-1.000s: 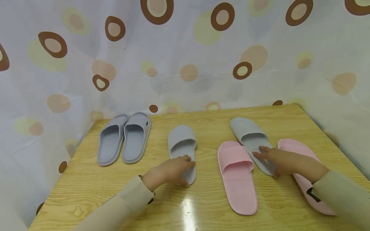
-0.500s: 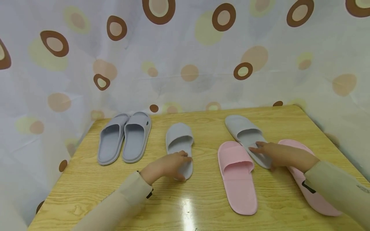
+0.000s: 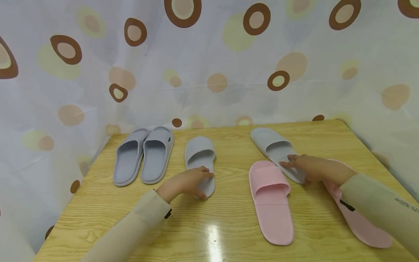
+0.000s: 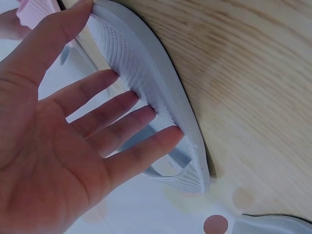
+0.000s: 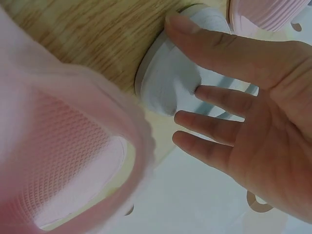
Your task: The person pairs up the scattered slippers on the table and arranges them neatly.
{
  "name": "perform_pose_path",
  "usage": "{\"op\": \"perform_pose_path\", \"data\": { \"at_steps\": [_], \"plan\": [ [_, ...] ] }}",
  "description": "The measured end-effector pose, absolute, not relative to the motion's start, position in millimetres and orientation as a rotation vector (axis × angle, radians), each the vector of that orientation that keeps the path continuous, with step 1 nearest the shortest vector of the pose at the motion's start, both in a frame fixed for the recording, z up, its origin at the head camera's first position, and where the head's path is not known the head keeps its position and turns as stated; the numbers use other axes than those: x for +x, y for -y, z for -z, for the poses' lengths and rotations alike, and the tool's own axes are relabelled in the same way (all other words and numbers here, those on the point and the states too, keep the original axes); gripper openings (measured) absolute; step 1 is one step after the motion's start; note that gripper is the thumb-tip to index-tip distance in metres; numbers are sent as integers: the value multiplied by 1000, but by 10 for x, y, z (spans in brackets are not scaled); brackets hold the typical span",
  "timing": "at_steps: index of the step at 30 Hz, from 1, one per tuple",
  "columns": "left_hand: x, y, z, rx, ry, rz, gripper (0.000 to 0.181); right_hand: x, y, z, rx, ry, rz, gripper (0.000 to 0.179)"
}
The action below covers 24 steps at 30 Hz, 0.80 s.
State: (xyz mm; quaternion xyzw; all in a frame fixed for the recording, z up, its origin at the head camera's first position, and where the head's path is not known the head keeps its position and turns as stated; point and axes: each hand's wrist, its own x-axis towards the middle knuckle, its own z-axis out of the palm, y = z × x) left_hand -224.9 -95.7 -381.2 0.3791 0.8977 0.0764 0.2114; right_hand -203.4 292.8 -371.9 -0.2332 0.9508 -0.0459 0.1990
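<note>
- Nearest, shows two pink slippers (image 3: 274, 218) on table (image 3: 229, 218).
- With left hand (image 3: 184, 182), fingers wide, touches heel half of middle gray slipper (image 3: 199, 147).
- With right hand (image 3: 312, 168), fingers wide, touches right gray slipper (image 3: 270, 141).
- Farther left, shows paired blue-gray slippers (image 3: 154, 156) before spotted cloth (image 3: 196, 105).

From my feed I can read no text, brand or number anywhere; a small dark marking (image 3: 406, 204) on the right sleeve (image 3: 378, 214) is illegible to me.
</note>
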Motion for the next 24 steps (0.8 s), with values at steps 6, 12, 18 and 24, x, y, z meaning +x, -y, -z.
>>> {"op": "perform_pose_path", "data": {
  "at_steps": [6, 12, 18, 24],
  "plan": [
    [-2310, 1023, 3835, 1033, -2503, -221, 72, -2115, -2915, 3738, -684, -2649, 122, 84],
    [-2356, 1076, 3798, 1035, -2517, -221, 72, -2198, -2956, 3769, -772, -2680, 163, 83],
    [-2392, 1127, 3784, 1005, -2523, -245, 72, -2267, -3074, 3848, -880, -2712, 236, 75],
    [-2424, 1183, 3802, 997, -2527, -270, 71, -2274, -3135, 3849, -810, -2717, 370, 68]
  ]
}}
